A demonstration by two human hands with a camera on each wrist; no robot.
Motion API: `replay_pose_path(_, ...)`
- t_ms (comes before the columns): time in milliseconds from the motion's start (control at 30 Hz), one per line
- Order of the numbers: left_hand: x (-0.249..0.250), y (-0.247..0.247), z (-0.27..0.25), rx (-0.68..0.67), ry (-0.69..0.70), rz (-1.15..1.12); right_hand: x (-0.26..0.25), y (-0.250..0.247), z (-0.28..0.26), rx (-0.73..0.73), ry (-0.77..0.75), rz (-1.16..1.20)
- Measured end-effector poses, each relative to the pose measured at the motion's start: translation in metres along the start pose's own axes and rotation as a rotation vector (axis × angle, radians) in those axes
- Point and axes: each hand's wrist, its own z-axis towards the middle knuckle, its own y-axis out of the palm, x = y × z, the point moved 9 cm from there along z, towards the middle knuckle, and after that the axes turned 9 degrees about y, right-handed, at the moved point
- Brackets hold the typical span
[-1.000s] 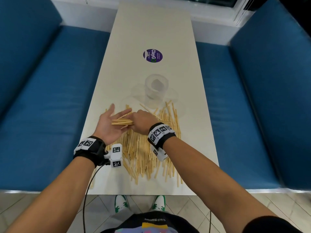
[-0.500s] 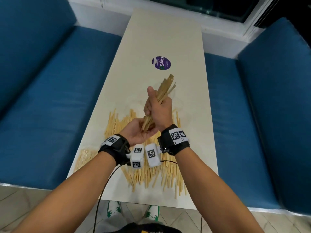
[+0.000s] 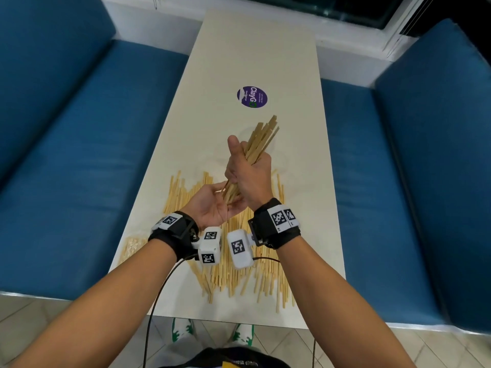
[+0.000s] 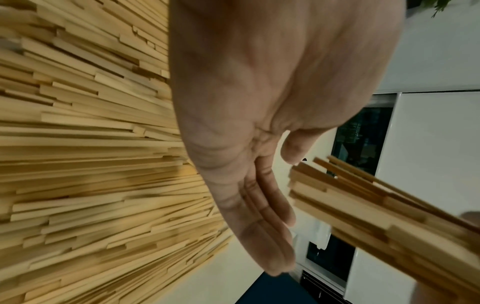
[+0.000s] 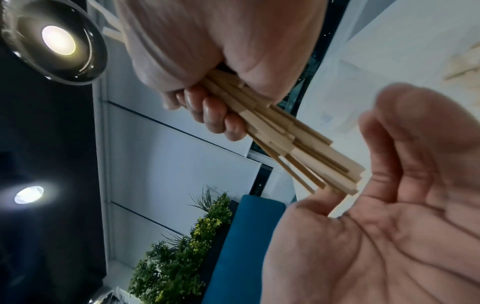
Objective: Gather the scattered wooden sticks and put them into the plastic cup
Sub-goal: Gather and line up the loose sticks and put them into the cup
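Observation:
My right hand (image 3: 249, 176) grips a bundle of wooden sticks (image 3: 261, 139) and holds it raised and tilted, top ends pointing away to the right. My left hand (image 3: 212, 205) lies open, palm up, right under the bundle's lower ends. The right wrist view shows my right hand's fingers (image 5: 207, 115) curled round the bundle (image 5: 298, 144), with the left palm (image 5: 389, 226) just below its tips. Many loose sticks (image 3: 239, 277) lie spread on the table beneath both wrists, also filling the left wrist view (image 4: 91, 164). My right hand and the bundle hide the plastic cup.
The long cream table (image 3: 255, 49) carries a round purple sticker (image 3: 252, 97) beyond my hands. Blue benches run along the left (image 3: 66, 155) and right (image 3: 425, 181). A paler patch of sticks (image 3: 131, 245) lies at the table's left edge.
My right hand has lifted a bundle of sticks off the table and turned it upright. The left hand has moved in, palm up, under the bundle's lower ends.

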Motion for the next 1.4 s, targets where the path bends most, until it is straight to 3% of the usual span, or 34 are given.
replay_pose_path(133,0.005,0.010,-0.001,-0.011,0.041,0.005,0.006,0.004,-0.004,-0.050,-0.037,-0.026)
replay_pose_path(367,0.005,0.004,-0.007,0.040,0.035,0.096,0.026,0.001,0.000,0.006,0.050,-0.048)
replay_pose_path(533,0.006,0.017,-0.006,-0.010,0.063,0.112,0.026,0.000,0.000,-0.005,0.003,-0.085)
replay_pose_path(867,0.011,0.003,-0.005,0.075,0.084,0.155,0.040,-0.001,0.003,-0.001,0.053,-0.192)
replay_pose_path(1167,0.011,0.011,-0.002,-0.015,0.075,0.190,0.034,-0.006,-0.001,-0.003,0.041,-0.207)
replay_pose_path(1400,0.010,0.014,-0.008,0.025,0.108,0.178,0.037,-0.006,-0.003,0.027,0.054,-0.188)
